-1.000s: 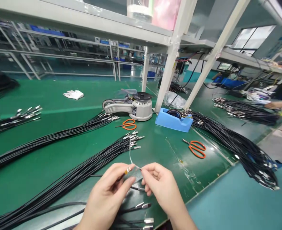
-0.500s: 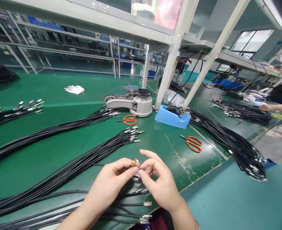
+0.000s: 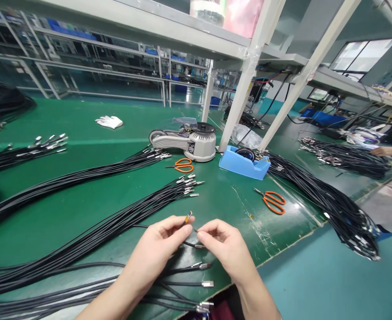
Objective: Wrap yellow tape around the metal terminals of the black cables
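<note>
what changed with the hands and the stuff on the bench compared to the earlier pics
The pale strip by the left hand a second ago is no longer visible. The yellow-banded cable end now pokes up above that hand's fingertips. The right hand's raised finger has come down, its fingertips closing at a thin dark strand. Unchanged: white glove, blue tape dispenser, both orange-handled scissors.

Green worktable (image 3: 222, 204) supported black cable bundles (image 3: 116, 226) left of the fingers (image 3: 182, 234), orange-handled scissors (image 3: 265, 197) and blue tape dispenser (image 3: 242, 166) beyond.
</note>
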Demonstrator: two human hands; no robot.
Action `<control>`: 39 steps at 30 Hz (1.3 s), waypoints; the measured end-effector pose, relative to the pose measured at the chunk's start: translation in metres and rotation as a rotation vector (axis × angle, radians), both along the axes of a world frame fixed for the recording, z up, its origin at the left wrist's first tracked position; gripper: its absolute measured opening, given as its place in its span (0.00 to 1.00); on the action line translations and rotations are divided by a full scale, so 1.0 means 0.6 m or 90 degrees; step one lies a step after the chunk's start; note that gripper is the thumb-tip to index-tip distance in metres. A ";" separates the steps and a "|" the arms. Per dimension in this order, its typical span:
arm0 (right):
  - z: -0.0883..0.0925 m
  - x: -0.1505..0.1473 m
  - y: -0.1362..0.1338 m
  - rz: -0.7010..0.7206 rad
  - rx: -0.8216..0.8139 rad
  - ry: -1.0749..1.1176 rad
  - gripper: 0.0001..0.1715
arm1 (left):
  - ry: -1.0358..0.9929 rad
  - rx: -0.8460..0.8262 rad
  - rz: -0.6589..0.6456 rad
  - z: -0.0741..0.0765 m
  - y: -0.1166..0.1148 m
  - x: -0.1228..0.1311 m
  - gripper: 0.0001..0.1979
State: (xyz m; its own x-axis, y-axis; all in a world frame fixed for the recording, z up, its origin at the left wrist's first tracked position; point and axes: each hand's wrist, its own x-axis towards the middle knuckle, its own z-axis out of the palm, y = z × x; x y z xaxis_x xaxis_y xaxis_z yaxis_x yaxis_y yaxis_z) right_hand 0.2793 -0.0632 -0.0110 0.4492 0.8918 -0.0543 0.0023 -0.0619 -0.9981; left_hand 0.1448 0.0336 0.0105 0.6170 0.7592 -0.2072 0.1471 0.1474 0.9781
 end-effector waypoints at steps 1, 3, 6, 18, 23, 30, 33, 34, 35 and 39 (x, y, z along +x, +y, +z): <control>0.001 0.000 -0.001 -0.007 0.006 -0.003 0.07 | -0.010 -0.016 0.002 -0.003 0.001 -0.001 0.17; 0.004 -0.003 -0.004 -0.030 0.037 -0.008 0.07 | -0.026 -0.016 -0.002 -0.008 0.003 -0.004 0.19; 0.009 -0.019 -0.005 -0.072 0.076 0.051 0.07 | -0.007 0.087 -0.008 -0.011 0.004 -0.006 0.15; 0.008 -0.087 0.012 -0.115 0.161 0.414 0.06 | -0.020 0.469 0.141 -0.043 -0.025 -0.008 0.04; 0.019 -0.103 0.008 -0.112 0.178 0.542 0.03 | -0.038 0.572 0.105 -0.042 -0.022 -0.014 0.05; 0.019 -0.112 0.014 -0.128 0.160 0.601 0.03 | -0.090 0.674 0.058 -0.033 -0.020 -0.018 0.10; 0.022 -0.113 0.017 -0.140 0.158 0.609 0.03 | -0.101 0.690 0.052 -0.034 -0.019 -0.019 0.12; 0.023 -0.114 0.018 -0.140 0.159 0.610 0.03 | -0.104 0.695 0.051 -0.035 -0.018 -0.020 0.13; 0.023 -0.115 0.018 -0.140 0.161 0.611 0.04 | -0.104 0.698 0.050 -0.035 -0.018 -0.021 0.13; 0.022 -0.117 0.017 -0.134 0.167 0.615 0.04 | -0.098 0.702 0.047 -0.036 -0.017 -0.021 0.14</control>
